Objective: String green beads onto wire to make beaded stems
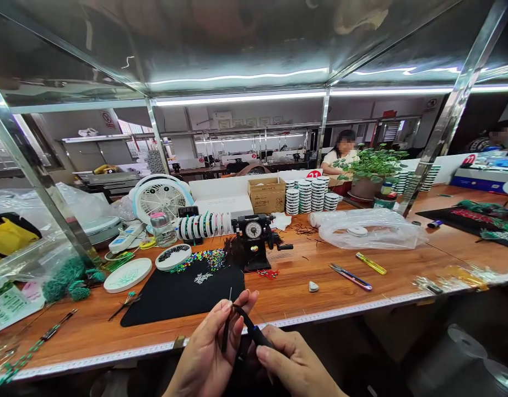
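Just past the table's front edge, my left hand is closed, with thumb and finger pinching a thin dark strand that stands nearly upright. My right hand is wrapped round black-handled pliers, which show a bit of blue near the jaws. The curved tip of the pliers meets the strand by my left fingertips; whether it grips there is too small to tell. Beyond both hands lies a black mat with colourful beads and a small pile of silvery pieces.
A hand-cranked machine with a dial stands behind the mat, beside a row of spools. Snips, a yellow cutter and a whitish lump lie to the right. Metal posts frame the bench. A person sits opposite.
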Demonstrator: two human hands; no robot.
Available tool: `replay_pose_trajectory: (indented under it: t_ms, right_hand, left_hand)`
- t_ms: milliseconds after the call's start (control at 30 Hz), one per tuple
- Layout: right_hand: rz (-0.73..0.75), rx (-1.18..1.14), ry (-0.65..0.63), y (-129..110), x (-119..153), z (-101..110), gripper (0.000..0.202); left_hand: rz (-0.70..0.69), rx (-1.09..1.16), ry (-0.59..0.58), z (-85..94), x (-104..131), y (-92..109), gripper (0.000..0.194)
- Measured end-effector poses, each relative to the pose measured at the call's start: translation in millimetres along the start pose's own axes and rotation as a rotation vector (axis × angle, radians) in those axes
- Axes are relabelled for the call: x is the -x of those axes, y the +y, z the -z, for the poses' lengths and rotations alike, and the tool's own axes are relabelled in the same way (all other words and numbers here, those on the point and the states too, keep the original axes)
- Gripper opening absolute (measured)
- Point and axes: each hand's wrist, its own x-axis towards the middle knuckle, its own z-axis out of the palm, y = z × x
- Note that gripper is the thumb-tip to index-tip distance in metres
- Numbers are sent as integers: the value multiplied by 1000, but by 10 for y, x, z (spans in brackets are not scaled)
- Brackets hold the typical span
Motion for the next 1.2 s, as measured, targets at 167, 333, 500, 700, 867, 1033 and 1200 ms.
replay_pose_trajectory:
  t_ms: [167, 333, 500, 700, 867, 1033, 1200]
  right_hand:
    - [42, 79, 20, -79, -1, -7, 41]
    - [228, 368, 26, -161, 65, 109, 32]
    - [254, 602, -8, -172, 155, 174, 29]
    - [262, 680, -74, -217, 178, 155, 29]
    - [213, 708, -120, -265, 165, 130, 28]
    - [236, 685, -161, -245, 149, 98, 29]
    - [283, 721, -135, -212, 149, 76, 27]
  left_hand:
    - [2, -54, -34, 13, -21, 0, 14]
    - [-252, -618, -229, 112, 24, 176, 8]
    - [-232, -983, -318, 235, 98, 288, 25]
    - [-41, -827, -415, 301, 97, 266, 23]
    - [-95, -896, -406, 317, 136, 311, 26]
    - [-214, -966, -332, 381, 178, 337, 31]
    - [-194, -863, -315, 466, 152, 294, 31]
